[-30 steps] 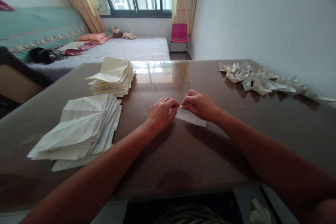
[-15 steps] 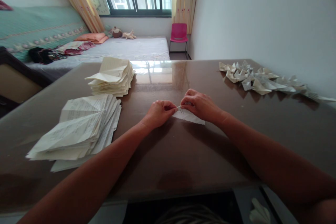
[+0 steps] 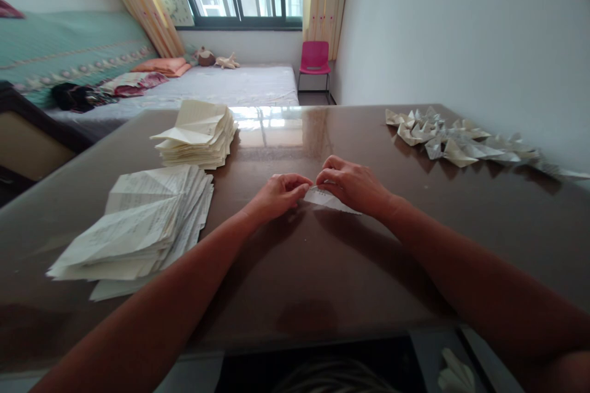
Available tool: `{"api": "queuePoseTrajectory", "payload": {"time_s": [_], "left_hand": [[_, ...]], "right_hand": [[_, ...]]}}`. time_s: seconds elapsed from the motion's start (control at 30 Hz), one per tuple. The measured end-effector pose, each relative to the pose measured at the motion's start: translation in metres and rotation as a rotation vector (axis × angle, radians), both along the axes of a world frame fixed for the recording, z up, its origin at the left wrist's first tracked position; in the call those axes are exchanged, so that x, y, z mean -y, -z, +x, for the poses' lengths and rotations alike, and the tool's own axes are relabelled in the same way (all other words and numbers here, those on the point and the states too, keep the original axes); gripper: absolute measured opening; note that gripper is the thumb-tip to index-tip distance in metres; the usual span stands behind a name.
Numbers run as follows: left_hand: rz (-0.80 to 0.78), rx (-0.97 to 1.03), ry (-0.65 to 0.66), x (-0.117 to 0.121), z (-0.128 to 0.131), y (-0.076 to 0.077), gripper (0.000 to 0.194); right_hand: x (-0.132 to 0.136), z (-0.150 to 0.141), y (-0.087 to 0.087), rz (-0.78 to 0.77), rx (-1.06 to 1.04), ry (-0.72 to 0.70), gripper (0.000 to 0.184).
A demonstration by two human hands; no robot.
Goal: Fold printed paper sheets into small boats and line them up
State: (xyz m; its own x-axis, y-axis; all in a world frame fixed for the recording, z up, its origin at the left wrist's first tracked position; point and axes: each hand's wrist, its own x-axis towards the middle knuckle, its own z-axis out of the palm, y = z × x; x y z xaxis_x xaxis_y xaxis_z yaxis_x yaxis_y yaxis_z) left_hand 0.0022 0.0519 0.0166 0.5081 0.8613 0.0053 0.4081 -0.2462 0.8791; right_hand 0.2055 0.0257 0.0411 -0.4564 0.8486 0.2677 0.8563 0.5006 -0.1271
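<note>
A small folded sheet of paper (image 3: 328, 199) with some print on it lies between my hands, just over the table's middle. My left hand (image 3: 282, 195) pinches its left corner between thumb and forefinger. At the upper edge my right hand (image 3: 348, 181) grips the same paper with bent fingers, hiding part of it. The two sets of fingertips almost meet. To the left lie a stack of written sheets (image 3: 133, 221) with crease lines and, behind it, a stack of yellowish creased sheets (image 3: 198, 132).
Several folded paper shapes (image 3: 454, 138) cluster at the table's right, near the wall. The brown glossy table (image 3: 322, 282) reflects the window. Past it stand a bed (image 3: 249, 83) and a pink chair (image 3: 314, 58). A white object (image 3: 454, 371) shows below the front edge.
My left fingers have shifted slightly at the paper's corner, and the paper's lower edge sits a little higher. My right hand stays nearly in place.
</note>
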Motion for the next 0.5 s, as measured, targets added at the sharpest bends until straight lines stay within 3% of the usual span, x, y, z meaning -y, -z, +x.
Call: {"api": "queuePoseTrajectory", "payload": {"time_s": [0.23,0.37,0.5], "left_hand": [[0.389,-0.247,-0.073,0.002,0.003,0.005,0.021],[0.501,-0.397,-0.083,0.007,0.005,0.003,0.020],[0.495,-0.425,-0.076,0.010,0.008,0.003,0.017]], "right_hand": [[0.003,-0.004,0.001,0.002,0.024,-0.016,0.021],[0.004,-0.005,0.003,0.045,0.011,-0.027,0.022],[0.001,-0.001,0.003,0.025,-0.008,-0.052,0.022]]}}
